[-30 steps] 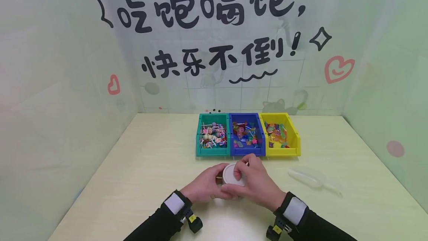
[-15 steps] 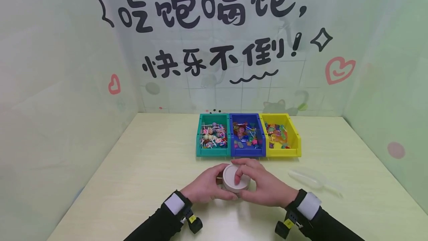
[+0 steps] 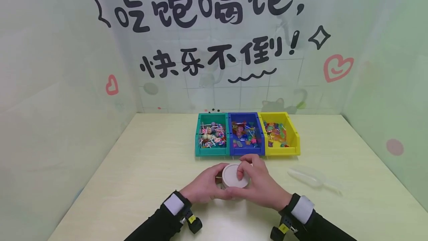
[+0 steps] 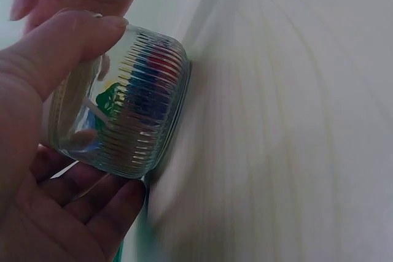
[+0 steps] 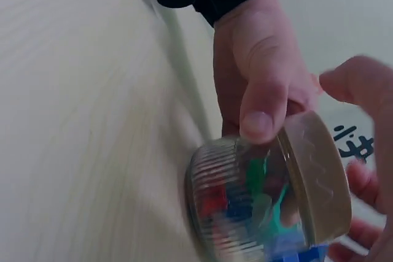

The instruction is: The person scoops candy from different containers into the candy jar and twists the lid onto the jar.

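Note:
A clear ribbed jar [image 4: 150, 90] stands upright on the table in front of the bins. Red, blue and green pieces and a white stick show through its wall. My left hand [image 3: 204, 185] grips the jar's body from the left, thumb in front and fingers behind. On top sits a round pale lid [image 3: 231, 176], beige in the right wrist view. My right hand [image 3: 262, 184] holds this lid from the right, its thumb along the near edge and one bent finger over the top. In the head view, the hands hide most of the jar's body.
Behind the jar stand three joined bins: a green bin [image 3: 213, 152] with small lollipops, a blue bin [image 3: 247, 152] and a yellow bin [image 3: 293, 140] with colourful pieces. A translucent scoop-like item [image 3: 311, 178] lies at right. Printed walls enclose the pale table [image 3: 160, 144].
My right hand swung right and turned on the lid, then came back left with its thumb across the near edge. My left hand stays around the jar. The bins have not moved.

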Motion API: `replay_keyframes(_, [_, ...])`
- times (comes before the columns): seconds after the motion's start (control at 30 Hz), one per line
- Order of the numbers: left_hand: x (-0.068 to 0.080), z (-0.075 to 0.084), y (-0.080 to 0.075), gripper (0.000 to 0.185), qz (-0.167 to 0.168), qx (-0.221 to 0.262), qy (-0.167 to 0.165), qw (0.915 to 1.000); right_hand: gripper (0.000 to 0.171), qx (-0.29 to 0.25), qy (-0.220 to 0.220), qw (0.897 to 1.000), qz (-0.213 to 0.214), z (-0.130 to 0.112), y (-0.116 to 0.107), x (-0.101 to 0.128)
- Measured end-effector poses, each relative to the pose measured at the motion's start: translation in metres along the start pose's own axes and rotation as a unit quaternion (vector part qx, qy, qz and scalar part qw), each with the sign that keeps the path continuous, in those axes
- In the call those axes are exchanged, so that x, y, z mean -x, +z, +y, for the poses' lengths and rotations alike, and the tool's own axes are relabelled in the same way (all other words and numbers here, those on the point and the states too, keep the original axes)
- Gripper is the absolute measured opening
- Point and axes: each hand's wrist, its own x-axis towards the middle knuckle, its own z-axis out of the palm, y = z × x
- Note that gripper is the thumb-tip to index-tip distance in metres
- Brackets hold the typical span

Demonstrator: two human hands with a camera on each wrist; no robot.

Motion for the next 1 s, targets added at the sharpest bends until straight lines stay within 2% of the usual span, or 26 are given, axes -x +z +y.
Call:
replay_keyframes(0.13, [0.000, -0.001, 0.001, 0.071, -0.003, 0.004, 0.010, 0.9999, 0.034, -0.037, -0.037, 0.998, -0.034, 0.005, -0.005, 0.002])
replay_keyframes(0.23, [-0.001, -0.001, 0.001, 0.072, -0.003, 0.003, 0.013, 0.9999, 0.033, -0.049, -0.035, 0.997, -0.042, 0.009, -0.004, 0.003])
replay_keyframes(0.47, [-0.002, -0.001, 0.000, 0.075, 0.003, -0.007, 0.001, 1.0000, 0.047, -0.048, 0.027, 0.999, 0.001, 0.009, 0.007, 0.000])
replay_keyframes(0.6, [-0.002, -0.002, 0.000, 0.074, 0.002, -0.010, 0.005, 0.9999, 0.043, -0.045, 0.007, 0.999, 0.004, 0.010, 0.007, 0.002])
replay_keyframes(0.77, [-0.003, -0.003, 0.001, 0.075, 0.002, -0.014, 0.015, 0.9998, 0.034, -0.069, -0.030, 0.997, -0.009, 0.015, 0.005, 0.006])
replay_keyframes(0.87, [-0.003, -0.004, 0.001, 0.075, 0.002, -0.011, 0.013, 0.9998, 0.035, -0.080, -0.018, 0.997, -0.009, 0.016, 0.009, 0.006])
replay_keyframes(1.0, [-0.002, -0.005, 0.001, 0.075, 0.005, -0.008, 0.007, 0.9999, 0.043, -0.078, 0.012, 0.997, 0.023, 0.014, 0.016, 0.004])
